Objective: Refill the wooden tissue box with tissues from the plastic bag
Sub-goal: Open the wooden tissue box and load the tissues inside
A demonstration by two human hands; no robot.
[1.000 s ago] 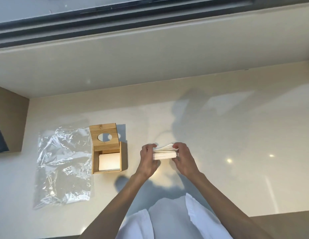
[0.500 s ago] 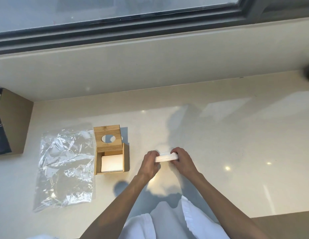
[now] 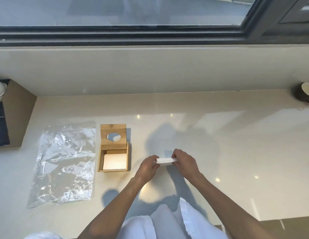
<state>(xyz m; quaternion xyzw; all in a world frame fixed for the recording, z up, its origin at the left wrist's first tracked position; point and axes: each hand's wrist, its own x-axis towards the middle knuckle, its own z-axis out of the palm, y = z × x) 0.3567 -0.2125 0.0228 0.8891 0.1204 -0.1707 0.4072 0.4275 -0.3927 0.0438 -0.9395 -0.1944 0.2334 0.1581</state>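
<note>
A small stack of white tissues (image 3: pixel 165 161) is held level just above the counter, gripped at its left end by my left hand (image 3: pixel 148 167) and at its right end by my right hand (image 3: pixel 184 161). To the left stands the wooden tissue box (image 3: pixel 99 162), open, with its lid (image 3: pixel 113 136) tilted back; the lid has a round hole. White tissues (image 3: pixel 114 161) lie inside the box. Flat on the counter left of the box lies the clear plastic bag (image 3: pixel 64 163), crumpled and see-through.
The pale glossy counter (image 3: pixel 236 144) runs to a low wall under a window (image 3: pixel 133 14). A brown box-like object (image 3: pixel 17 114) stands at the far left, with something white at its top. A dark cup (image 3: pixel 305 94) sits at the far right.
The loose, fanned top of the tissue stack has been pressed flat between my hands. The camera view has tilted upward, showing more window.
</note>
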